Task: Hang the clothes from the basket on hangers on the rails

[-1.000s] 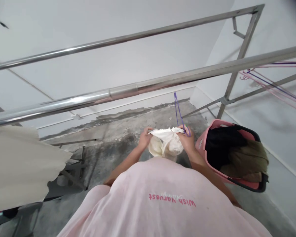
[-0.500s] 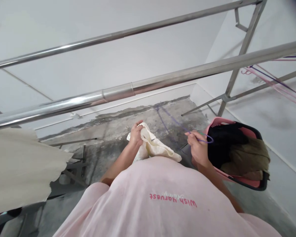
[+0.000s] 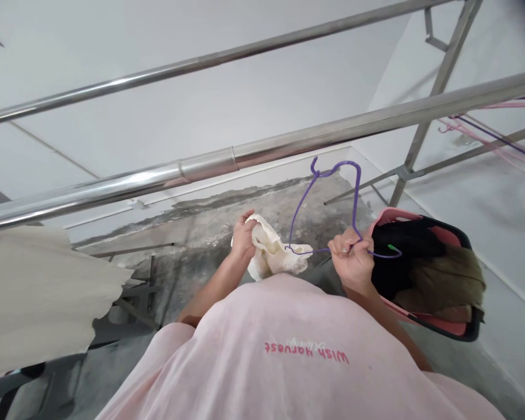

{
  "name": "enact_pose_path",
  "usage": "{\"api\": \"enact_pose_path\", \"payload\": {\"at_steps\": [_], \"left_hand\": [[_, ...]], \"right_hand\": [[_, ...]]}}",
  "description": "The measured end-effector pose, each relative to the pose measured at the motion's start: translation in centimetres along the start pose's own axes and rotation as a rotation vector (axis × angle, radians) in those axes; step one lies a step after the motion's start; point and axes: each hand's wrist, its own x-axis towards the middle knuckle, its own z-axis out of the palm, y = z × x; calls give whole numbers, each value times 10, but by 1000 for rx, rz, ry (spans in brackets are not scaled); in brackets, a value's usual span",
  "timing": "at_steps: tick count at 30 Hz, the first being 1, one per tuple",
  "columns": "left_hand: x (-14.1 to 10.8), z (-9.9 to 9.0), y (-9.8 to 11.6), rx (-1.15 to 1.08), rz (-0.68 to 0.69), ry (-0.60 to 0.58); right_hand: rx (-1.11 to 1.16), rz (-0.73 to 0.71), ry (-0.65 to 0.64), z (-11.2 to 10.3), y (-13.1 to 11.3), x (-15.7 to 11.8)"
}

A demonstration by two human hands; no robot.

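Observation:
My left hand (image 3: 244,238) is closed on the edge of a cream-coloured cloth garment (image 3: 280,259), which hangs bunched in front of my body. What kind of garment it is, I cannot make out. In my right hand (image 3: 350,256) is a purple clothes hanger (image 3: 356,198), gripped near its lower bar. One end of the hanger touches or overlaps the garment's right part; the other end, near a green spot, sticks out over the basket. The hanger's upper bend rises toward the metal rail.
Two metal rails (image 3: 210,166) of a drying rack cross ahead of me. A pink and black laundry basket (image 3: 473,315) with dark and olive clothes stands at right. Pink and purple hangers (image 3: 485,134) hang at upper right. A beige sheet (image 3: 35,303) with a ragged edge is at left.
The hanger has turned in my right hand and now stands higher and more open to view, its left end at the garment. My left hand keeps its hold, nearly in place.

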Motion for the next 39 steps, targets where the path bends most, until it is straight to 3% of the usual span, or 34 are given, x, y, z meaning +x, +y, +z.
{"api": "enact_pose_path", "payload": {"at_steps": [5, 10, 12, 15, 19, 21, 24, 28, 32, 35, 37, 39], "left_hand": [[6, -6, -8, 26, 0, 1], [2, 1, -13, 32, -55, -85], [-5, 7, -12, 34, -98, -142], [-18, 14, -7, 54, -131, -250], [-25, 9, 2, 84, -127, -309], [-24, 2, 7, 89, -126, -285], [-22, -8, 15, 85, -117, -255], [-27, -9, 20, 99, -110, -324], [-36, -5, 22, 111, -119, -412], [-41, -5, 25, 128, -122, -438], [-42, -6, 28, 135, -112, -431], [-41, -8, 31, 136, -96, -418]], "right_hand": [[2, -89, -42, -7, -17, -1], [107, -157, -80, -1, -34, 3], [93, -122, -110, 0, -27, 8], [38, 30, -168, -4, 3, 21], [87, 195, -237, -19, 39, 37], [142, 189, -179, -26, 38, 41], [187, 76, -130, -30, 19, 43], [201, -19, -296, -28, -2, 49], [263, 8, -554, -23, 10, 58], [281, 71, -655, -22, 20, 60], [295, 70, -620, -25, 18, 59], [301, -11, -483, -33, 11, 57]]}}
